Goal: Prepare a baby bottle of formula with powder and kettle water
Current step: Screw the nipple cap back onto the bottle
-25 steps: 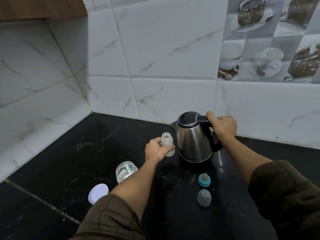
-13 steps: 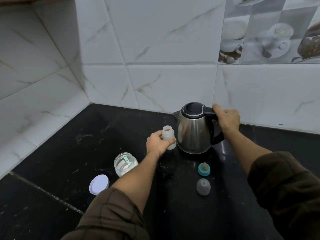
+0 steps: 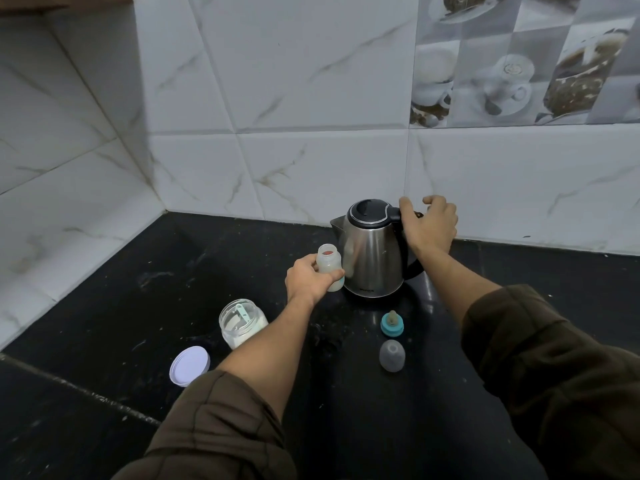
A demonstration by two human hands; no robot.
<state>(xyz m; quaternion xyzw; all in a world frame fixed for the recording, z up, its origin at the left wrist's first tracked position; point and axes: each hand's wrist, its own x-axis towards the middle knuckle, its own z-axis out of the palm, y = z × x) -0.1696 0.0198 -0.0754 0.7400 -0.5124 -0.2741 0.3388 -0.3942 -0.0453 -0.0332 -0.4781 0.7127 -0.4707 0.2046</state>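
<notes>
Two hands grip: left hand holds the bottle, right hand the kettle handle.

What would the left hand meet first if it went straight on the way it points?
Probably the kettle: the left hand points at its steel side, and the bottle it holds would touch first, though depth is unclear.

A home kitchen, one corner of it. White marbled wall tiles rise just behind the right fingers and meet a black stone counter below them. Above those fingers, picture tiles show coffee cups. A steel kettle stands between them and the left fingers; a powder jar sits nearer than the left fingers, a wood cabinet far up-left of them.
</notes>
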